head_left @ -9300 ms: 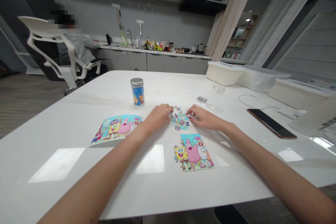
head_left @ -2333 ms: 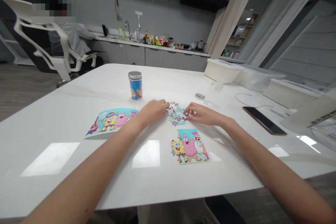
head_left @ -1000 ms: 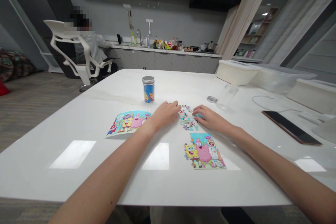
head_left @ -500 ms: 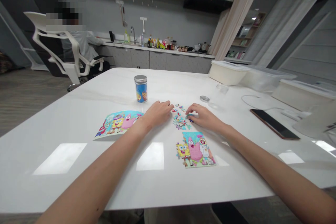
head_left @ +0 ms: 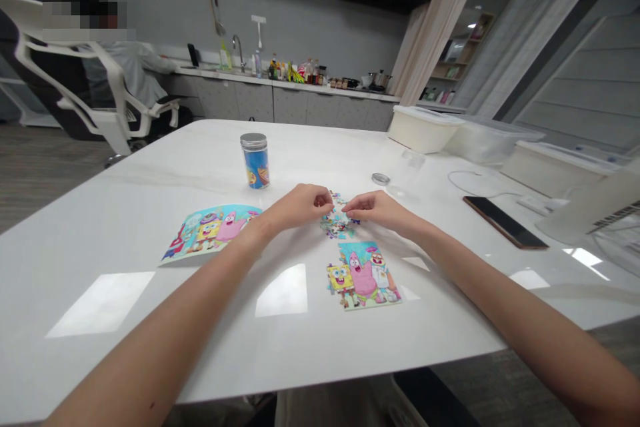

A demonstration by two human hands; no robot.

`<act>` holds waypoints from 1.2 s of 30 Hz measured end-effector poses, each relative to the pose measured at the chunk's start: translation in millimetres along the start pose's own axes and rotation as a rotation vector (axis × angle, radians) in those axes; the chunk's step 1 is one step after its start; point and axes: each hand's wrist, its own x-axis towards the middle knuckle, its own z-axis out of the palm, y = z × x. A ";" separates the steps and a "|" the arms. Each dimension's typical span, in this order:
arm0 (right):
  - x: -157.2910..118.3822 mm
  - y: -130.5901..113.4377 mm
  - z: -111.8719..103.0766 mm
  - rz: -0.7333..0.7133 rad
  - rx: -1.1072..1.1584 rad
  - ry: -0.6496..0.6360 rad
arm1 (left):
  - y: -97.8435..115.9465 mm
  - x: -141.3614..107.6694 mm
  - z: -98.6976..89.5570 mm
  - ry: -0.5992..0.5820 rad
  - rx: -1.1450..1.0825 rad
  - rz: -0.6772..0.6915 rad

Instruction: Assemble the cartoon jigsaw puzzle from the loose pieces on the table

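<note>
A printed SpongeBob picture sheet (head_left: 213, 232) is lying on the white table (head_left: 220, 353), its near edge bowing slightly. Behind it, a lidded jar (head_left: 257, 167) is standing upright. The left hand (head_left: 303, 203) is hovering at the left edge of the loose jigsaw pieces (head_left: 336, 227), thumb and index finger curling toward each other; whether they are gripping a piece cannot be told. Just nearer the person, a joined puzzle section (head_left: 367, 277) is lying flat, its left edge showing an uneven outline. The right hand (head_left: 383, 209) is facing the left across the pile, thumb and index fingertips nearly meeting; any piece between them is too small to confirm. Farther right, a loose metal lid (head_left: 381, 179) and a clear jar (head_left: 407, 173) are resting well beyond the section. Good handling is probably calling for pinching single pieces by their edges, keeping printed faces visible, and keeping both forearms off the section.
</note>
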 end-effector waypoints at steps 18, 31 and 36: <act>-17.6 -24.6 5.2 -0.178 -0.125 -0.231 | -10.6 -1.9 -5.7 -0.378 -0.491 0.016; -31.2 -32.0 -1.4 -0.381 -0.573 -0.513 | -2.4 -4.2 -3.4 -0.451 -0.427 -0.082; -31.8 -31.1 2.6 -0.322 -0.595 -0.576 | 3.3 -2.9 -0.5 -0.473 -0.365 -0.100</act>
